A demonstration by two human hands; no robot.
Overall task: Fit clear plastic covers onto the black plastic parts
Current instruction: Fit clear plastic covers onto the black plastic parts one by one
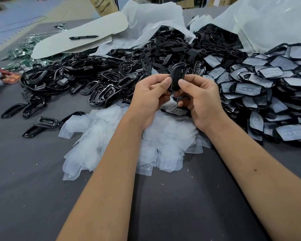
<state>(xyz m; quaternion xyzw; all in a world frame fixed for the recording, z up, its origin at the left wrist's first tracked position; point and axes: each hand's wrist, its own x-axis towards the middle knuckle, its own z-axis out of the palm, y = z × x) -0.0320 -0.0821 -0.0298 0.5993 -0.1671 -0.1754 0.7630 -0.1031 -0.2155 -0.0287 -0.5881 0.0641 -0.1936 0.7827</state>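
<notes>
Black plastic part [177, 76] is held upright above the table, approx centre of view, btw both hands. Left hand [150, 100] pinches its left edge w/ thumb on the front, fingers curled behind. Right hand [201, 100] pinches the right edge the same way, thumb on the front; its lower fingers also curl round another small dark piece [181, 98], can't tell what exactly. A clear cover seems to sit on the held part, not certain.

Just below the hands: loose heap of clear plastic covers [129, 145] on the grey table [33, 188]. Left & behind: big pile of glossy black frames [80, 79]. Right: pile of covered parts [268, 87], clear faces up. Behind: open clear plastic bags [268, 23] w/ more black pieces spilling out. Far left: black marker pen [83, 37] lying on a pale cardboard sheet [63, 44], green circuit boards [23, 49] beside it
</notes>
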